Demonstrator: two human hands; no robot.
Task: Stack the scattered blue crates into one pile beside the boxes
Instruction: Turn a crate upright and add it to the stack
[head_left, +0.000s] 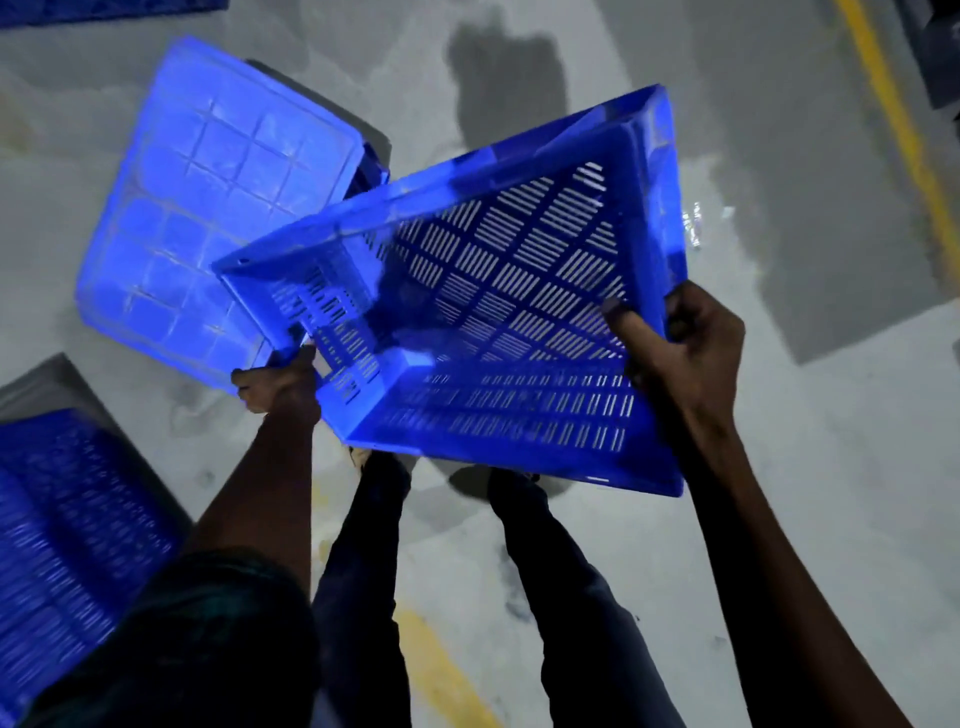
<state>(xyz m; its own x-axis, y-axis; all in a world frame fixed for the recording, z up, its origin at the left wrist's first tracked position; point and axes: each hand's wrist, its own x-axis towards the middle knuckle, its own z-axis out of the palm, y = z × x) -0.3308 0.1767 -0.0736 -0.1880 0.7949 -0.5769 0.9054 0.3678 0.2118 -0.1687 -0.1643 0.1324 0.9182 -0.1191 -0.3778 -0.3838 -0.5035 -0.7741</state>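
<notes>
I hold a blue slotted crate (498, 291) in the air in front of me, open side up and tilted. My left hand (278, 382) grips its near left rim. My right hand (685, 348) grips its right rim, thumb inside the crate. Behind it, a second blue crate (208, 192) lies upside down on the floor, its ribbed bottom facing up. A third blue crate (62, 525) stands at the lower left, partly out of frame.
The floor (779, 467) is grey concrete with dark wet patches (506, 78). A yellow painted line (904, 130) runs along the right side, and another yellow line (441, 670) shows between my legs (363, 571). A blue edge (104, 8) shows at the top left.
</notes>
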